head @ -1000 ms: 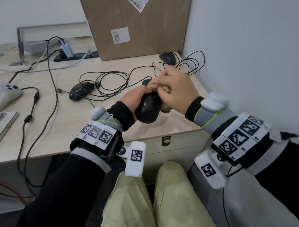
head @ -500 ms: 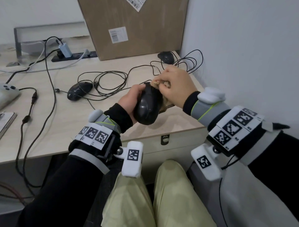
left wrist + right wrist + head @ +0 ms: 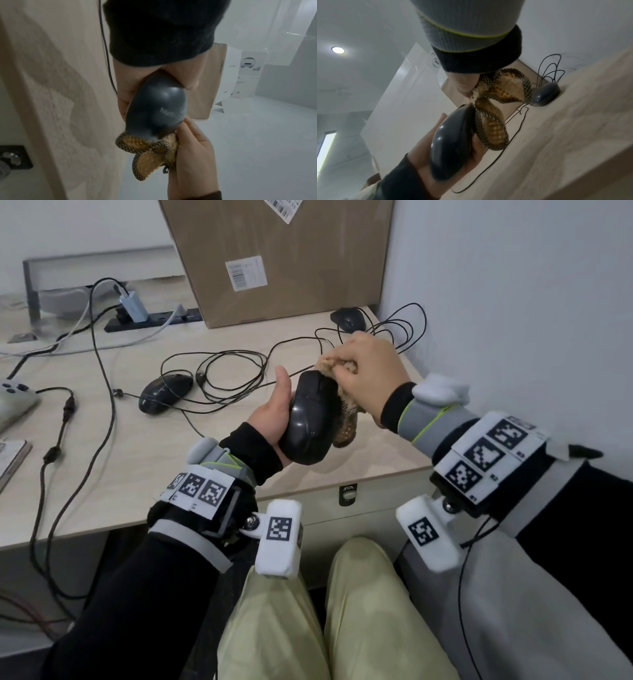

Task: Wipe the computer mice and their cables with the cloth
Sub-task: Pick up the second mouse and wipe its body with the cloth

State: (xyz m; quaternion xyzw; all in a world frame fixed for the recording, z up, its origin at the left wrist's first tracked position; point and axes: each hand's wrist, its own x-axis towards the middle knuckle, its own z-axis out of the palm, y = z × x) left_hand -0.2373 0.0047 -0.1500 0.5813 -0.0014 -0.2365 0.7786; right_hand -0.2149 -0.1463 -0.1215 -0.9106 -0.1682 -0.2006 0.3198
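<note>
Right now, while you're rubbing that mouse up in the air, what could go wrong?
The mouse is held off the desk by the left hand alone, so a hard rub from the cloth in the right hand might knock it loose. Its cable runs back into the tangle of cables on the desk, so lifting higher could drag the other mice.

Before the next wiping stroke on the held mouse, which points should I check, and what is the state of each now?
1. Left hand grips the glossy black computer mouse: ok.
2. Right hand holds the tan waffle-weave cloth: ok.
3. Cloth touches the mouse's front end: ok.
4. Thin black cable of this mouse hangs free of tangles: cannot tell.
5. Mouse underside wiped: cannot tell.
6. The two other black mice, one mid-desk and one in the corner, lie apart from the hands: ok.
</note>
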